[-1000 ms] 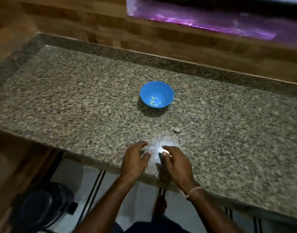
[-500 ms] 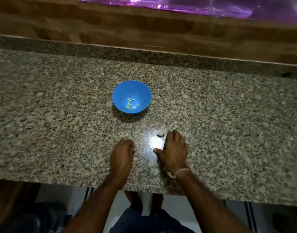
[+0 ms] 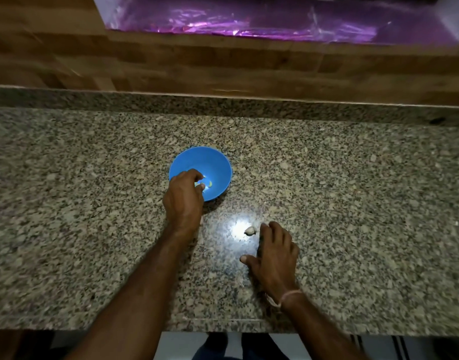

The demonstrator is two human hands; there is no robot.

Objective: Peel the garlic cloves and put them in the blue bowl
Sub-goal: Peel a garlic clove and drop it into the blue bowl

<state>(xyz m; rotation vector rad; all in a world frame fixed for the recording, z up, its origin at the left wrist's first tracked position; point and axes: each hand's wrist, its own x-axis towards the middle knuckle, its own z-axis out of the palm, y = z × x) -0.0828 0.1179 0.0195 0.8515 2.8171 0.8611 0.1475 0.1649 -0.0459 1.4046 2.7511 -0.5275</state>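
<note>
A thin pinkish cord (image 3: 288, 298) circles the wrist below the right grip (image 3: 274, 253).

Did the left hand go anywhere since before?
Yes. The left hand moved from near the front of the counter forward to the blue bowl; its fingers now reach over the bowl's near rim.

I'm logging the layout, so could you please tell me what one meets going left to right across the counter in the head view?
blue bowl → garlic clove → right hand. The left hand overlaps the bowl, so it is left out.
</note>
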